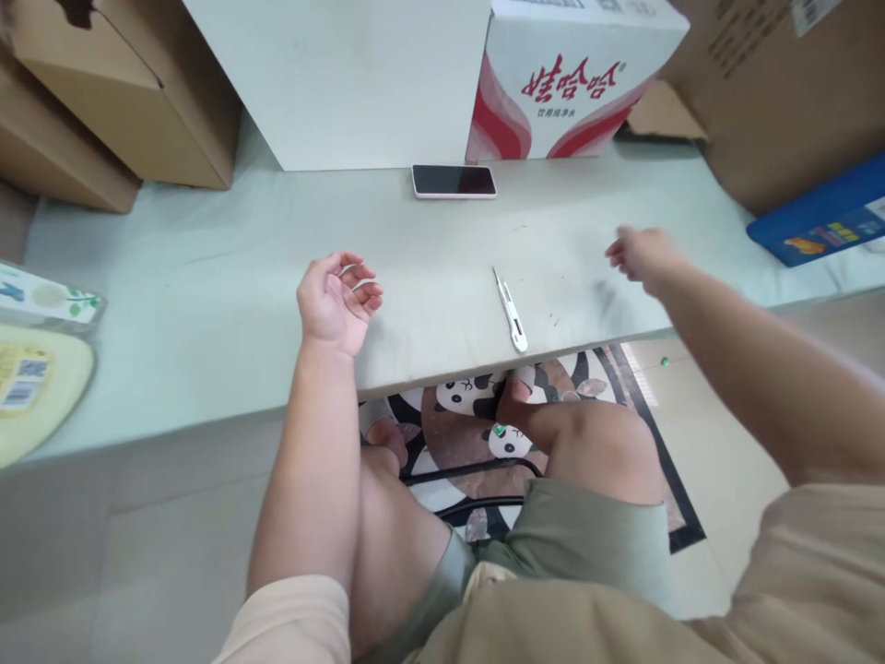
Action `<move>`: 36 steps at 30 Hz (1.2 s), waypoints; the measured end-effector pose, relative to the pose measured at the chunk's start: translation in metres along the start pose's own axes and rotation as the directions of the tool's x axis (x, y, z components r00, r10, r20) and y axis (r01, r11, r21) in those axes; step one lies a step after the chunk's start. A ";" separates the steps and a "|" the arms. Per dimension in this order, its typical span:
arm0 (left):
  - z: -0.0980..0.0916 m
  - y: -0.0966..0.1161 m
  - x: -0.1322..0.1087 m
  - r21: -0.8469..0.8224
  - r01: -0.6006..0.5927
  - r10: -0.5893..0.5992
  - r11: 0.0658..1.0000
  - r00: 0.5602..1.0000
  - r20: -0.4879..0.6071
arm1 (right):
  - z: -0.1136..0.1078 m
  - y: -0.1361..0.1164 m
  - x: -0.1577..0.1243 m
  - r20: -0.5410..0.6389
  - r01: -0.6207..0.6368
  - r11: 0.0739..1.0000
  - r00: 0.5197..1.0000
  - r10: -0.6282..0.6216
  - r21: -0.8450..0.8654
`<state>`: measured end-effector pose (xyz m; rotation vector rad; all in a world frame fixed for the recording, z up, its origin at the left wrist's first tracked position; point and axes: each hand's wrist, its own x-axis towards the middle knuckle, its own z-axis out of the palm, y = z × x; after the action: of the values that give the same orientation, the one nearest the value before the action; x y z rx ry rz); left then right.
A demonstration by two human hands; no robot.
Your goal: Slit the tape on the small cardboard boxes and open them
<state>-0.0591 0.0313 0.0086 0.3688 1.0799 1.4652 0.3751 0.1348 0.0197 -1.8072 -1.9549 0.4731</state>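
Note:
My left hand point(336, 300) is raised palm up over the front of the table, its fingers loosely bent and apart, with nothing in it. Above the right part of the tabletop is my right hand point(643, 256), its fingers curled inward and blurred; I see no object in it. Between the hands lies a slim white craft knife point(510, 311), its narrow tip pointing away from me and its handle near the front edge. Neither hand touches it. A phone point(454, 182) with a dark screen lies flat farther back.
Behind the phone stand a plain white panel point(359, 83) and a white-and-red carton point(567, 83). Brown cardboard boxes point(131, 101) are at the back left. A blue package point(822, 217) is at right, a yellow container point(41, 392) at left. A pale cloth covers the table point(207, 350).

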 end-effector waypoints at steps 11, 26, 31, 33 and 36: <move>0.005 0.001 -0.028 -0.076 0.021 -0.013 0.997 0.995 0.095 | 0.078 -0.143 -0.091 0.395 0.014 0.901 0.902 0.176 -0.433; -0.030 0.032 -0.037 -0.341 -0.011 0.039 0.940 0.996 0.076 | 0.157 -0.311 0.004 0.284 0.106 0.993 0.952 -0.115 0.046; -0.042 0.038 -0.032 -0.325 -0.061 0.084 0.944 0.995 0.058 | 0.202 -0.410 0.057 0.217 0.308 0.942 0.919 -0.330 0.132; -0.046 0.039 -0.030 -0.340 -0.070 0.087 0.938 0.995 0.037 | 0.215 -0.446 0.071 0.190 0.394 0.918 0.898 -0.396 0.053; -0.050 0.042 -0.028 -0.428 -0.041 0.070 0.903 0.996 0.053 | 0.226 -0.484 0.085 0.198 0.413 0.911 0.891 -0.408 0.017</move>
<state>-0.1160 -0.0072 0.0256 0.1346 0.6704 1.6797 -0.1593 0.1849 0.0891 -1.3397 -2.4098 0.4998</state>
